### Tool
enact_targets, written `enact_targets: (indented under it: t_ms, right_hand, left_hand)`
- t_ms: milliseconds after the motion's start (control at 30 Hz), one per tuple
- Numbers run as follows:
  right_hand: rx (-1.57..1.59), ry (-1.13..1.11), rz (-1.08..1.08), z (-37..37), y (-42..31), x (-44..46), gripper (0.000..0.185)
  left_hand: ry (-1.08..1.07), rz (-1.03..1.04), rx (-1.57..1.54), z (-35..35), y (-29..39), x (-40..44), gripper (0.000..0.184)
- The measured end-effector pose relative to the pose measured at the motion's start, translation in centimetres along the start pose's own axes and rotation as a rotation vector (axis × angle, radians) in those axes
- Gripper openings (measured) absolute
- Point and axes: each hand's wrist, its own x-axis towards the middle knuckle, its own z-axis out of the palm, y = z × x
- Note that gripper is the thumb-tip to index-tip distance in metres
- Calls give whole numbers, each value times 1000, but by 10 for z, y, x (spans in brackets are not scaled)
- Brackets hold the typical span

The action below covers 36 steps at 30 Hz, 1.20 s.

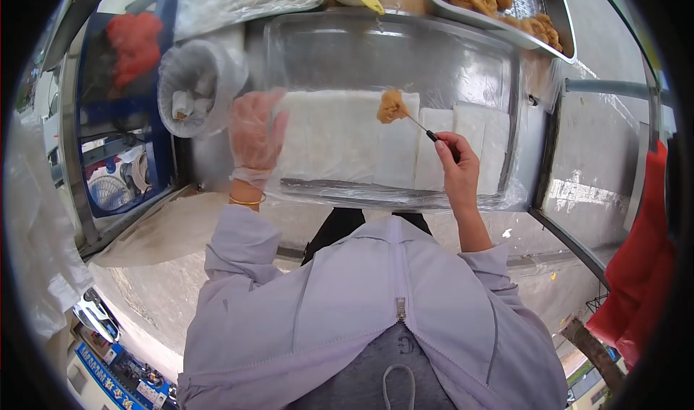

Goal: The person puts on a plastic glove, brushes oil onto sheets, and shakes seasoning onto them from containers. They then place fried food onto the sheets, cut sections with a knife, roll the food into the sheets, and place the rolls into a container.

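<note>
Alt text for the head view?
A bare right hand holds a black-handled metal tool bearing a lumpy golden-brown food piece over white rectangular sheets in a shiny metal tray. The left hand, in a clear plastic glove, is at the sheets' left edge.

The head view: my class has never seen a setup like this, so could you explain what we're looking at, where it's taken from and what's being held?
There is no machine here. A camera on a person's head looks forward and down, so the pale jacket at the bottom is the wearer's own.

The left hand, in a clear plastic glove, is open at the left end of the white sheets; whether it touches them is hard to tell. The ungloved right hand grips a thin tool with a black handle, and a brown piece is at its tip.

The sheets lie side by side in a metal tray. Beyond it, at upper right, a smaller tray holds more brown pieces.
</note>
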Motion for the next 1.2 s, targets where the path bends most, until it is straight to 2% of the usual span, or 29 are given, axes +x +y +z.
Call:
enact_targets:
  t_ms: [33, 100, 133, 200, 333, 400, 433, 500, 600, 733, 800, 833, 900, 967, 1100, 1200]
  right_hand:
    - [-30, -6, 39, 15, 8, -9, 14]
    - [-135, -27, -37, 38, 24, -22, 13]
    - [-157, -34, -98, 43, 23, -26, 13]
    - [-218, -17, -101, 37, 9, -30, 12]
    - [-361, 5, -176, 10, 8, -39, 11]
    - [-413, -65, -198, 5, 6, -46, 10]
    - [-409, -57, -200, 6, 5, -50, 10]
    - [-527, -174, -319, 13, 4, -55, 11]
    - [-589, -166, -364, 26, 6, -59, 11]
    - [-554, -213, -337, 39, 12, -67, 10]
    - [-474, -179, -290, 42, 11, -69, 11]
    - [-376, -161, -253, 42, 11, -70, 12]
    - [-424, -135, -275, 37, 11, -70, 13]
    - [-629, -131, -369, 33, 12, -68, 12]
    - [-518, -171, -328, 38, 12, -69, 9]
    - [-415, -162, -221, 41, 11, -67, 10]
  left_hand:
    - [-111, 43, -105, 9, 29, 0, 42]
    - [-276, 53, -208, 38, 71, -8, 46]
    - [-280, 56, -210, 49, 83, -10, 46]
    - [-441, -34, -259, 67, 92, -11, 48]
    - [-350, 81, -224, 93, 60, 5, 43]
    - [-309, 356, -285, 98, 46, 14, 43]
    - [-308, 365, -283, 95, 44, 15, 43]
    - [-486, 339, -278, 89, 44, 20, 45]
    - [-527, 349, -410, 90, 44, 22, 48]
    - [-444, 460, -297, 86, 57, 24, 49]
    - [-144, 394, -335, 74, 68, 18, 44]
    - [-146, 407, -355, 70, 67, 10, 44]
    - [-101, 230, -345, 62, 59, -13, 31]
    - [-156, 223, -341, 63, 52, -38, 27]
    - [-244, 182, -360, 53, 51, -68, 18]
    - [-269, 145, -353, 46, 63, -69, 16]
